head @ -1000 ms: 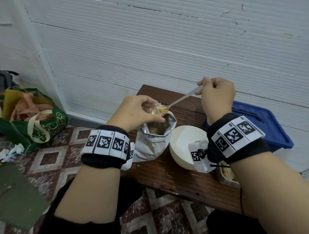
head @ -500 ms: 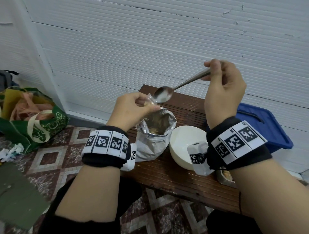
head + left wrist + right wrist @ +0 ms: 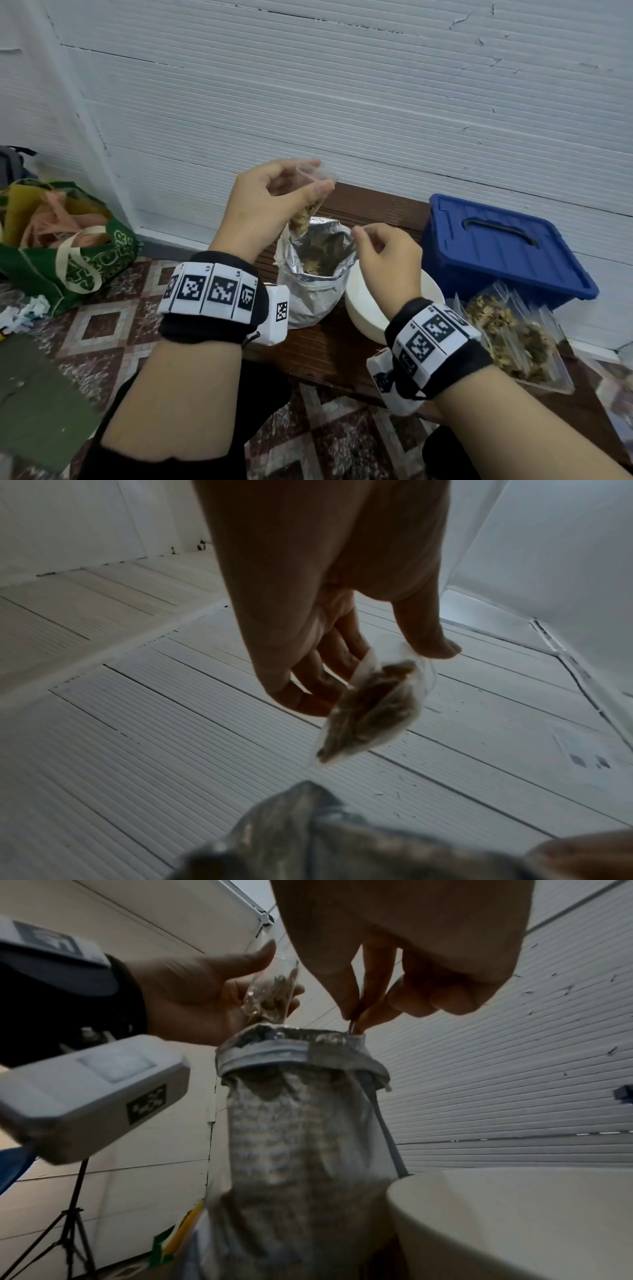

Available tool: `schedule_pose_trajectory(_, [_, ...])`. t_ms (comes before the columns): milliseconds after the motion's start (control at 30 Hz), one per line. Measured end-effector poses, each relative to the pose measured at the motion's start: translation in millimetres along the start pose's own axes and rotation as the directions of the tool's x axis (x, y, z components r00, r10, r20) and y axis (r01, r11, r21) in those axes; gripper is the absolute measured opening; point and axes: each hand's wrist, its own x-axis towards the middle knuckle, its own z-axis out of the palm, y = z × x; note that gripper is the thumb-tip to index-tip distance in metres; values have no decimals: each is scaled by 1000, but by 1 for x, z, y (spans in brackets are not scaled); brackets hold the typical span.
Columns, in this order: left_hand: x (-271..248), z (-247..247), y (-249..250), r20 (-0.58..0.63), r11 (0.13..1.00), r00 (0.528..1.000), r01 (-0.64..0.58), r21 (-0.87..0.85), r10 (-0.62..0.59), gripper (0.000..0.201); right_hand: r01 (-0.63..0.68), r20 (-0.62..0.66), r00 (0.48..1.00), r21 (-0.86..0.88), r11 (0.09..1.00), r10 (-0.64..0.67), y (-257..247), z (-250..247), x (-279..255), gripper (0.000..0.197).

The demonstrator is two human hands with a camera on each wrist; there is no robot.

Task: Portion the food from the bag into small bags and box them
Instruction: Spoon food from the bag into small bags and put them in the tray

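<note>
the small bag [image 3: 310, 205] has been lifted clear by the left hand [image 3: 263, 209], pinched at its open rim between thumb and fingers, and now hangs partly filled above the foil bag [image 3: 313, 274] on the surface [image 3: 329, 346]. the spoon [image 3: 352, 1024], raised half a second ago, has been lowered into the foil bag, its handle pinched by the right hand [image 3: 387, 257]. this portion is judged ready for sealing; filled bags [image 3: 507, 329] wait beside the blue box [image 3: 503, 246].

A lived-in home corner: patterned maroon floor tiles [image 3: 102, 325], white ribbed wall panels [image 3: 342, 102], a stuffed green shopping bag [image 3: 85, 260] left of the hands.
</note>
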Motion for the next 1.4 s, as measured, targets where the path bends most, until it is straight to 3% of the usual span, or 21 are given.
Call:
schedule_pose_trajectory(167, [-3, 11, 3, 55, 997, 998, -13, -74, 17, 39, -62, 75, 995, 60, 996, 58, -2, -3, 1, 18])
schedule_pose_trajectory(300, [-6, 22, 6, 107, 995, 994, -19, -100, 29, 42, -137, 66, 990, 174, 975, 127, -5, -18, 2, 14])
schedule_pose_trajectory(667, [-27, 92, 1, 252, 993, 968, 7, -114, 22, 30, -206, -84, 959, 454, 867, 271, 9, -85, -13, 34])
schedule_pose_trajectory(1067, [-68, 160, -35, 336, 999, 941, -42, -14, 44, 54, -347, -14, 929, 320, 882, 371, 45, -134, -36, 26])
schedule_pose_trajectory(1233, [-69, 166, -47, 470, 1000, 883, 6, 2, -7, 79, -356, 41, 933, 225, 907, 356, 54, -144, -36, 27])
schedule_pose_trajectory(1400, [-66, 163, -58, 526, 999, 850, 53, -3, -43, 73, -366, 104, 930, 220, 904, 351, 56, -149, -34, 26])
